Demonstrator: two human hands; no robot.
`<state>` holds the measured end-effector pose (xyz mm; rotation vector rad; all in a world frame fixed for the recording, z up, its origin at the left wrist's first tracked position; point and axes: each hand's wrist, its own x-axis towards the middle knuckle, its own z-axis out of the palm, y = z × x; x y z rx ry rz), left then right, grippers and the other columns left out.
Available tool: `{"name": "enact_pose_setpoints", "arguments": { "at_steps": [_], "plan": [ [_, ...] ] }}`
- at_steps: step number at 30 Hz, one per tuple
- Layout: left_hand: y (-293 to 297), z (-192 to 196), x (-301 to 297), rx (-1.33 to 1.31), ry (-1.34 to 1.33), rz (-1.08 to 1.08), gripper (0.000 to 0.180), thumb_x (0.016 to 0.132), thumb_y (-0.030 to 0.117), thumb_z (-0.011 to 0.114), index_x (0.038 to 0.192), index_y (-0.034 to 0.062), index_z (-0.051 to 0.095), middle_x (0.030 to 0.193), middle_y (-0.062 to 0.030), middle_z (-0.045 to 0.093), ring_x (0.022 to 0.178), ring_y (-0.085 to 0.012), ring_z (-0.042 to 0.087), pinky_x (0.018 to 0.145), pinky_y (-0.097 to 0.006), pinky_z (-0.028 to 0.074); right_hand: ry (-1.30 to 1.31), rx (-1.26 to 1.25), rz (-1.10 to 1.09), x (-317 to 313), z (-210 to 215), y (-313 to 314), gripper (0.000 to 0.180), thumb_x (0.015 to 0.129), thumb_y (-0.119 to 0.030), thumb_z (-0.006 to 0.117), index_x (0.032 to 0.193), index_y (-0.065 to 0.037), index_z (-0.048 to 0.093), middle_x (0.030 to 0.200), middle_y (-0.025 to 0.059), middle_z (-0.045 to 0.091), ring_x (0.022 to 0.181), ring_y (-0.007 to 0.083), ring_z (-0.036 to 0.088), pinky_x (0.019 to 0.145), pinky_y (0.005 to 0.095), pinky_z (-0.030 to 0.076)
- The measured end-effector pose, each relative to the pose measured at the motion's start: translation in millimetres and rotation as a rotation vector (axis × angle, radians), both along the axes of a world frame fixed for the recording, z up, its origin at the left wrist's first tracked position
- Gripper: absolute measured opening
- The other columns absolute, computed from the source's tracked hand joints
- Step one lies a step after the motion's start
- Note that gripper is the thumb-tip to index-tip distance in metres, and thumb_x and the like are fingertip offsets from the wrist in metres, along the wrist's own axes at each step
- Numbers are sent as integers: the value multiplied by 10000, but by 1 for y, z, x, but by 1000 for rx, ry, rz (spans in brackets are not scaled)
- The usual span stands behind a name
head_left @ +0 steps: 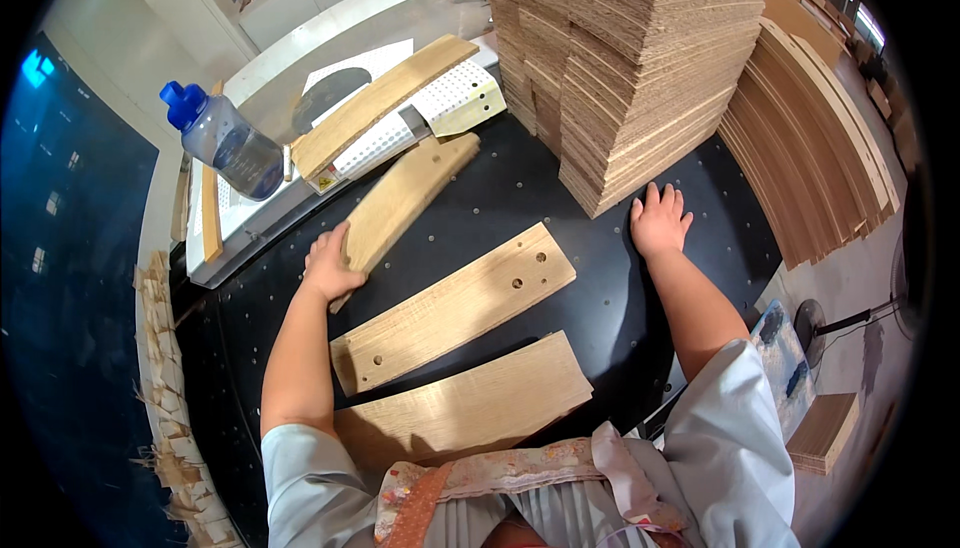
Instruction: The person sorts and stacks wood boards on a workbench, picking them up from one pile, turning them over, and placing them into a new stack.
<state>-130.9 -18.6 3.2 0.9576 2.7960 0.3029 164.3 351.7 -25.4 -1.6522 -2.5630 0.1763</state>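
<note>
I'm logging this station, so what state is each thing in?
Left hand: closed on the held board
Right hand: open, fingers spread
Held board: drilled, gripped at one end
Middle board: drilled, lying flat
Nearest board: lying flat, partly hidden
Upper board: resting on white unit
Bottle: capped, partly filled
Tall stack: standing, layered
Brown sheets: stacked

Pale-grey sleeves (735,438) flank patterned floral cloth (525,470).

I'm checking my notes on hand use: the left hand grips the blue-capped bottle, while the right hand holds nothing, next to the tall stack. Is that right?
Not quite: the head view shows the left hand gripping a wooden board, not the blue-capped bottle. The right hand does hold nothing, next to the tall stack.
</note>
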Motion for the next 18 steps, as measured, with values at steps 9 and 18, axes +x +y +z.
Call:
{"name": "enact_pose_setpoints", "arguments": {
  "at_steps": [9,18],
  "plan": [
    [-33,8,57,114,-345,-190,760,735,449,623,1353,103,349,1264,-156,419,1221,-327,337,1028,-400,249,56,-10,17,1,-2,1,497,904,-344,390,1328,-87,356,1406,169,280,1327,327,209,1032,583,191],
    [-33,55,126,77,4,-437,855,677,448,696,1348,54,342,1339,-214,354,1266,-367,295,1052,-431,229,50,-21,15,-2,-3,3,494,910,-356,369,1327,-91,359,1418,157,272,1333,316,205,1040,573,175]
  ]
}}
